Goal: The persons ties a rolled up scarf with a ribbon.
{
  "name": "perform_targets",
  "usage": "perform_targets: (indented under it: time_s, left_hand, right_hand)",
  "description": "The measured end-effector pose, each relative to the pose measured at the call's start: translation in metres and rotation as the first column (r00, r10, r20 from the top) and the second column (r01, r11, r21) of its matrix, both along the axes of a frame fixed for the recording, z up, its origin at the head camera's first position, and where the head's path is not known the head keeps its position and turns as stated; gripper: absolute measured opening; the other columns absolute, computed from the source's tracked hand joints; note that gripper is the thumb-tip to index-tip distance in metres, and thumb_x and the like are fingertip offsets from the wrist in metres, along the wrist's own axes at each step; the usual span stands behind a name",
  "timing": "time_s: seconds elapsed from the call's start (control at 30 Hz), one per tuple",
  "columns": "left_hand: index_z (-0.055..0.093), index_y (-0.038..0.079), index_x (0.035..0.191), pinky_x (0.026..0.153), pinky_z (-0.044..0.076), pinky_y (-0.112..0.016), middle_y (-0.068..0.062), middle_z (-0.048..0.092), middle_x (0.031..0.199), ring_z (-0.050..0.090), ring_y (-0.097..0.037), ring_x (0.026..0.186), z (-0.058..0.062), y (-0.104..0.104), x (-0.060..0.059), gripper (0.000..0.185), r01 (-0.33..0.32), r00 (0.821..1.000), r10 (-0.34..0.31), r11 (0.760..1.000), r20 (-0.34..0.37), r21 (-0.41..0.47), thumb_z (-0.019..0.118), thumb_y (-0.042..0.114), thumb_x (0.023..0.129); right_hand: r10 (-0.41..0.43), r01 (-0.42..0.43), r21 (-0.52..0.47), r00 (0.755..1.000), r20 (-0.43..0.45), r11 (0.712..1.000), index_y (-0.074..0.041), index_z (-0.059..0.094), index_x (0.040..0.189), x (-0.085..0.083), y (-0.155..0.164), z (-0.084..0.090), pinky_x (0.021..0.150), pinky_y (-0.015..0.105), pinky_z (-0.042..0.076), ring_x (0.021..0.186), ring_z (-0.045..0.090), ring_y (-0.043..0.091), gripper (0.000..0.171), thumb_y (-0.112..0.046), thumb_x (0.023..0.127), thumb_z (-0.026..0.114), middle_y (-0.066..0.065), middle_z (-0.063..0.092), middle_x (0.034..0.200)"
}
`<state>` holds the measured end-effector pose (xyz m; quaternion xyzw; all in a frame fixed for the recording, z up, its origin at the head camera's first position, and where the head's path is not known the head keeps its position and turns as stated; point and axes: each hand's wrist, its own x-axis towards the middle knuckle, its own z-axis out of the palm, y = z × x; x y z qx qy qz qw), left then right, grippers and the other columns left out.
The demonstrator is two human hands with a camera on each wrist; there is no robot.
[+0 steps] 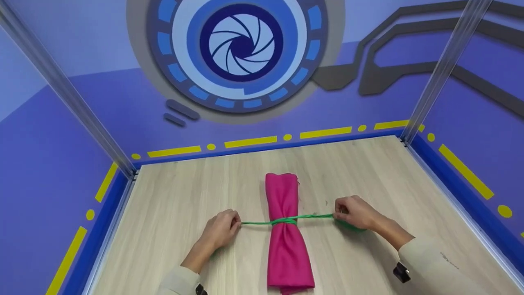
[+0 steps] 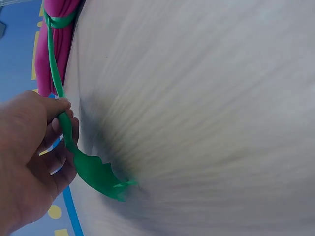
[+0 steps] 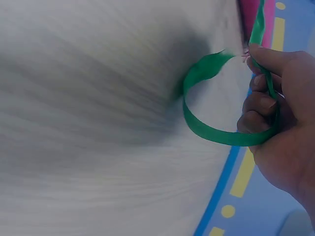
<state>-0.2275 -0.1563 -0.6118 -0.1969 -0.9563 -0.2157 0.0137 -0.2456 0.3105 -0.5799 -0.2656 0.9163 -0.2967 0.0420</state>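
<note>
The rolled cloth point(image 1: 286, 229) lay on the table point(image 1: 184, 205) right between the hands, left hand point(image 1: 221, 229) one side, right hand point(image 1: 356, 212) the other, ribbon point(image 1: 262, 223) running across its middle to both.

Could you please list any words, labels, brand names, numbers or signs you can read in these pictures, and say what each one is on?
No readable text in any view.
Back wall: only graphics, a camera-shutter emblem and yellow dashes and dots, no letters or numbers.
Right sleeve: a faint mark, too small to read.
Pink cloth roll, green ribbon, wooden table: no print visible.
</note>
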Motion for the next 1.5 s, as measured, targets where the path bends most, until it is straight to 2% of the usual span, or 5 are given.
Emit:
perform_targets:
  time_s: [0.27, 0.53, 1.17, 1.37, 1.5]
  left_hand:
    - [0.068, 0.016, 0.092, 0.061, 0.043, -0.029, 0.010, 0.052, 0.081, 0.048, -0.007, 0.070, -0.004, -0.006, 0.004, 0.011, -0.038, 0.999, 0.038, 0.999, 0.000, -0.002, 0.072, 0.016, 0.102]
    - [0.069, 0.016, 0.089, 0.058, 0.043, -0.028, 0.009, 0.053, 0.078, 0.048, -0.006, 0.067, -0.009, -0.015, 0.012, 0.013, -0.067, 0.998, 0.068, 0.997, -0.009, 0.026, 0.072, 0.013, 0.101]
    - [0.067, 0.015, 0.090, 0.059, 0.045, -0.029, 0.008, 0.056, 0.081, 0.050, -0.006, 0.067, -0.015, -0.013, 0.012, 0.013, -0.076, 0.997, 0.076, 0.995, 0.000, 0.065, 0.072, 0.012, 0.101]
    - [0.068, 0.017, 0.094, 0.063, 0.046, -0.029, 0.009, 0.056, 0.085, 0.051, -0.006, 0.072, -0.009, -0.012, 0.011, 0.010, -0.087, 0.996, 0.088, 0.994, -0.016, 0.066, 0.070, 0.015, 0.104]
    - [0.069, 0.017, 0.096, 0.066, 0.048, -0.030, 0.009, 0.057, 0.088, 0.054, -0.007, 0.075, -0.002, -0.009, 0.009, 0.008, -0.084, 0.994, 0.087, 0.995, -0.061, 0.057, 0.070, 0.017, 0.104]
  right_hand:
    - [-0.036, 0.036, 0.013, 0.999, 0.038, 0.999, -0.015, 0.067, 0.086, 0.003, 0.007, -0.013, 0.061, 0.025, 0.042, 0.067, 0.049, 0.004, 0.016, -0.012, 0.098, 0.077, -0.011, 0.057, 0.076]
    - [-0.026, 0.027, -0.009, 0.997, 0.076, 1.000, -0.013, 0.067, 0.087, 0.003, 0.012, -0.018, 0.060, 0.024, 0.041, 0.066, 0.049, 0.005, 0.015, -0.013, 0.100, 0.075, -0.010, 0.057, 0.074]
    - [-0.034, 0.037, -0.017, 0.993, 0.117, 0.999, -0.010, 0.064, 0.091, 0.005, 0.022, -0.032, 0.061, 0.025, 0.040, 0.069, 0.048, 0.006, 0.014, -0.008, 0.102, 0.071, -0.007, 0.055, 0.077]
    - [-0.049, 0.054, -0.039, 0.992, 0.114, 0.998, -0.010, 0.063, 0.095, 0.005, 0.020, -0.028, 0.064, 0.026, 0.042, 0.073, 0.050, 0.009, 0.011, -0.003, 0.102, 0.068, -0.004, 0.057, 0.080]
    - [-0.082, 0.090, -0.061, 0.990, 0.111, 0.994, -0.007, 0.063, 0.099, 0.004, 0.018, -0.023, 0.064, 0.027, 0.042, 0.073, 0.051, 0.011, 0.006, -0.003, 0.103, 0.067, -0.003, 0.057, 0.081]
